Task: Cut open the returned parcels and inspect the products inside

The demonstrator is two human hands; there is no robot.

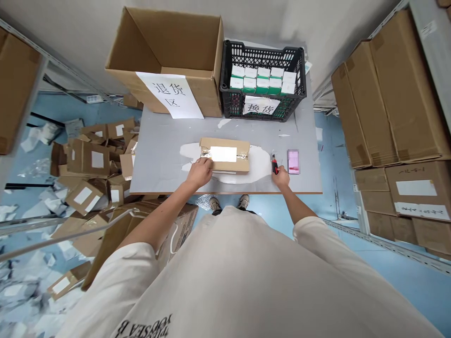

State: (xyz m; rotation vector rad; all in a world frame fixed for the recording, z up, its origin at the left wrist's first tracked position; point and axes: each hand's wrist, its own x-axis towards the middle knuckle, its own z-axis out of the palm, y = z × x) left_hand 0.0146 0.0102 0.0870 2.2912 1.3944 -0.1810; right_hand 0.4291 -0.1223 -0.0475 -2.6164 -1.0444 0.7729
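A small taped cardboard parcel (225,155) with a white label lies in the middle of the grey table (158,155). My left hand (199,172) rests closed against its near left corner. My right hand (282,176) is closed around a red and black utility knife (275,166), its tip pointing away from me, just right of the parcel. A pink phone (293,161) lies flat beside that hand.
A large open cardboard box (169,61) with a paper sign stands at the table's back left. Beside it, a black plastic crate (262,80) holds several white and green boxes. Opened cartons (91,164) litter the floor on the left; stacked cartons (391,94) fill shelves on the right.
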